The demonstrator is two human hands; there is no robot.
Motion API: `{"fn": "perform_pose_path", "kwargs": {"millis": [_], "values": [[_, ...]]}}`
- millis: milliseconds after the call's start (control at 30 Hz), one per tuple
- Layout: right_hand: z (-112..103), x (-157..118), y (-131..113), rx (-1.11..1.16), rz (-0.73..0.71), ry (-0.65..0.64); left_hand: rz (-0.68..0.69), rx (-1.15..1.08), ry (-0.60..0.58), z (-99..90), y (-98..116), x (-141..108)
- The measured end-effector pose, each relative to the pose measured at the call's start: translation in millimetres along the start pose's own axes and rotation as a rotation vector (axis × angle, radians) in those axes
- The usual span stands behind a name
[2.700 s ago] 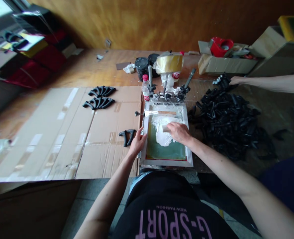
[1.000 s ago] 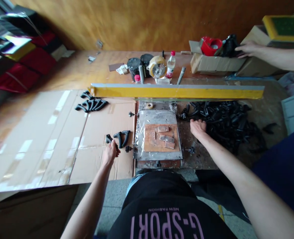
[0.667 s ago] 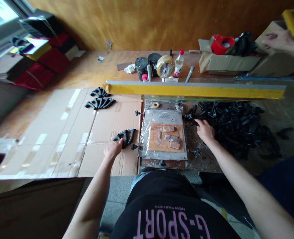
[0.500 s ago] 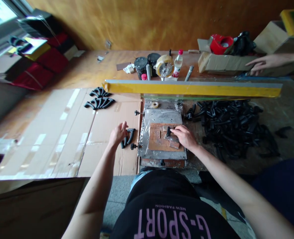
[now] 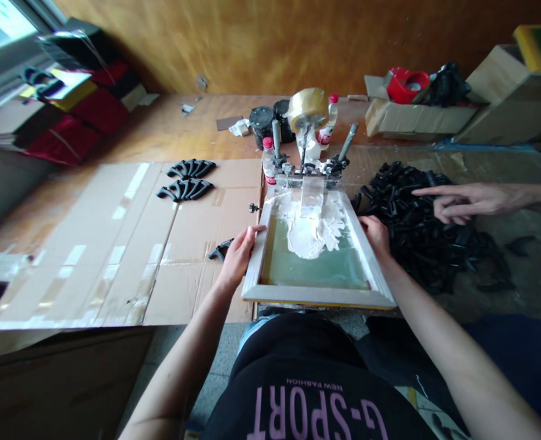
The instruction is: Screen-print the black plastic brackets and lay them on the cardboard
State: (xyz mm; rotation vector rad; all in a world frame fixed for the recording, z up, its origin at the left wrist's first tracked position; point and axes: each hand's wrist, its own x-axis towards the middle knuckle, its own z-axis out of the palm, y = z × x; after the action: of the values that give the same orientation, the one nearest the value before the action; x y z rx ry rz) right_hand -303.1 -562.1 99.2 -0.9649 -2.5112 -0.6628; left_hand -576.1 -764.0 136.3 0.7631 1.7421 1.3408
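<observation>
A silk-screen printing frame [image 5: 319,295] lies lowered in front of me, with thick white ink [image 5: 308,237] on the far part of its green mesh. My left hand [image 5: 240,252] is closed on the frame's left edge. At the right edge, my right hand [image 5: 377,236] is closed on the frame, some of its fingers hidden. Beside my left hand, black curved handles [image 5: 220,249] lie partly covered on cardboard. The board under the frame and the small black piece on it are out of sight.
Rows of black curved parts [image 5: 185,188] lie on the cardboard [image 5: 128,256]. To the right is a heap of black parts [image 5: 403,214], with a co-worker's hand [image 5: 476,200] above it. Behind the frame stand a clamp [image 5: 304,174], bottles, dark pots and a tape roll [image 5: 308,107].
The raised screen frame has swung down over the board. My right hand left the black piece for the frame's right edge; my left hand moved to its left edge. The co-worker's hand came nearer.
</observation>
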Motion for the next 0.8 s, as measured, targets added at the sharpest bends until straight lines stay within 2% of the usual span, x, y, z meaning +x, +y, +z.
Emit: {"fn": "perform_pose_path", "kwargs": {"millis": [67, 133, 200, 267, 333, 367, 467, 533, 600, 700, 800], "values": [[-2, 26, 2, 0.106, 0.085, 0.029, -0.072, 0.039, -0.01, 3.2, -36, -2], [-5, 56, -13, 0.266, 0.114, 0.006, -0.108, 0.074, -0.012, 9.0, -64, 1], [-6, 77, -36, 0.397, 0.067, -0.12, -0.116, 0.131, 0.002, 13.8, -81, 7], [-7, 81, -57, 0.484, 0.025, -0.303, -0.121, 0.168, 0.02, 15.9, -87, 10], [-10, 68, -70, 0.532, -0.026, -0.42, -0.132, 0.171, 0.042, 15.8, -86, 11], [-13, 56, -73, 0.549, -0.077, -0.437, -0.137, 0.169, 0.05, 15.5, -85, 11], [-26, 22, -68, 0.626, -0.348, -0.413, -0.142, 0.155, 0.061, 15.0, -82, 10], [-34, 12, -61, 0.694, -0.486, -0.415, -0.144, 0.138, 0.06, 15.6, -82, 10], [-37, 12, -58, 0.713, -0.485, -0.41, -0.155, 0.119, 0.061, 16.3, -82, 10], [-35, 11, -64, 0.649, -0.357, -0.321, -0.163, 0.101, 0.05, 16.2, -82, 10], [-32, -6, -74, 0.645, -0.384, -0.257, -0.152, 0.096, 0.032, 15.3, -82, 10]]}}
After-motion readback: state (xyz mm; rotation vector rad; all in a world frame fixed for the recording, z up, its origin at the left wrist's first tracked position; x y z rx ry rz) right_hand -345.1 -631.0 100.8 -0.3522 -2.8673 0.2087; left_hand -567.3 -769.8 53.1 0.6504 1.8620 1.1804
